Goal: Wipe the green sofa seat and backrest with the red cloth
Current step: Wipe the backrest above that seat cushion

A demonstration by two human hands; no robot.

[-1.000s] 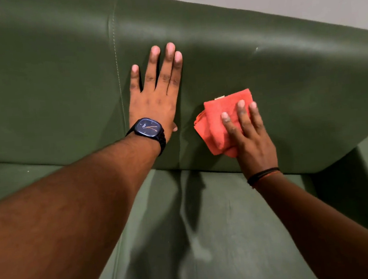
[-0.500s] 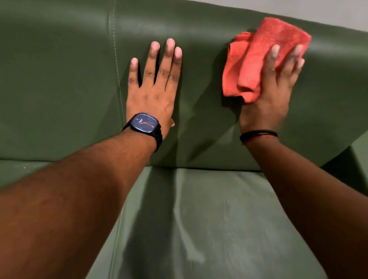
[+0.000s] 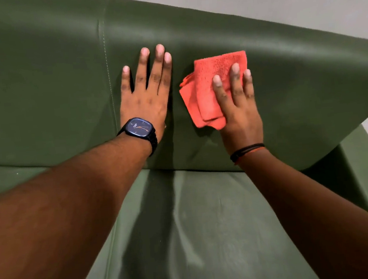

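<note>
The right hand (image 3: 238, 111) covers the lower right part of the folded red cloth (image 3: 209, 87). The left thumb is hidden beneath the left hand (image 3: 145, 95). Frame edges cut off the backrest (image 3: 38, 86), seat (image 3: 210, 238) and both forearms.

The green sofa's backrest (image 3: 284, 66) carries a vertical stitched seam (image 3: 108, 74) toward 10 o'clock. Flat against it lie the left hand (image 3: 147, 98), fingers spread, and just beside it at 3 o'clock the folded red cloth (image 3: 210, 91) pressed under the right hand (image 3: 238, 111). The seat (image 3: 209, 227) below shows creases and sheen.
</note>
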